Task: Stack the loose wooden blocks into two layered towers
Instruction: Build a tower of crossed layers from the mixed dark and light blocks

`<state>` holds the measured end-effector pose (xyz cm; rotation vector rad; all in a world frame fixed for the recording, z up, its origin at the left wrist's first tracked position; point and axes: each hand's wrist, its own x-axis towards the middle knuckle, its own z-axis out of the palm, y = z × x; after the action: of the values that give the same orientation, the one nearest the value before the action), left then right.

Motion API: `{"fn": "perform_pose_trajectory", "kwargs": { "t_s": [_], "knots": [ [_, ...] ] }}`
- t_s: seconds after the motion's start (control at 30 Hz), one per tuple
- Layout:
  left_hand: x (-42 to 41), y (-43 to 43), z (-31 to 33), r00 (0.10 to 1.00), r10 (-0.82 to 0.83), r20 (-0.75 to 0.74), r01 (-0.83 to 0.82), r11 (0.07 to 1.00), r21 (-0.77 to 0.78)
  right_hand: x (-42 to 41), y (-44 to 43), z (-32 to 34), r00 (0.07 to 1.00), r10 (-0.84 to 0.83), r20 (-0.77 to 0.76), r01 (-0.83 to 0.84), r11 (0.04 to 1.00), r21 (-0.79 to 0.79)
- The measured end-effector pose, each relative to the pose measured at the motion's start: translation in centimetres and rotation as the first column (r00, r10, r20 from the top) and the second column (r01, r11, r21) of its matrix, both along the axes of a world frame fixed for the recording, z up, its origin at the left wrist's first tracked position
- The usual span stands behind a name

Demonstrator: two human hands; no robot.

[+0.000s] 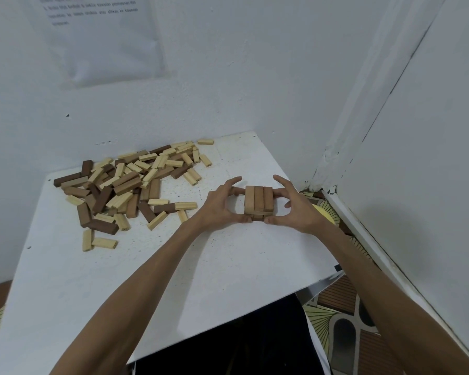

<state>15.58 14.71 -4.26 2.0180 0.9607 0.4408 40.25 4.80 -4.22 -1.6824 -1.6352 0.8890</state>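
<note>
Left grip (pixel 219 204), right grip (pixel 296 209) round tower (pixel 258 201) on white table (pixel 173 269) (room corner (pixel 326 158)).

One tower (pixel 258 203), three blocks across its top layer. One heap of loose blocks (pixel 130 185) at ten o'clock: several dozen, exact count unclear. Two hands: left hand (pixel 220 205), right hand (pixel 295 209). One wall sheet (pixel 98 36).

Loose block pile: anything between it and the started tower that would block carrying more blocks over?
Nothing visible. Only bare white table lies between the loose block pile and the started tower. The left hand and right hand both grip the tower's sides, so one would have to let go first.
</note>
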Motion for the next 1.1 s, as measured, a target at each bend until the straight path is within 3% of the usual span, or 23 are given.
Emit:
{"fn": "perform_pose_trajectory", "kwargs": {
  "t_s": [0.5,1.1],
  "knots": [
    [-0.1,-0.2,0.0,1.0,-0.007,-0.008,0.007,1.0,0.004,-0.2,-0.2,0.3,1.0,-0.003,-0.013,0.003,1.0,-0.008],
    [-0.3,-0.2,0.7,0.994,0.025,0.103,-0.021,0.999,-0.041,-1.0,-0.3,1.6,0.997,-0.028,-0.066,0.027,1.0,-0.008]
  ]
}}
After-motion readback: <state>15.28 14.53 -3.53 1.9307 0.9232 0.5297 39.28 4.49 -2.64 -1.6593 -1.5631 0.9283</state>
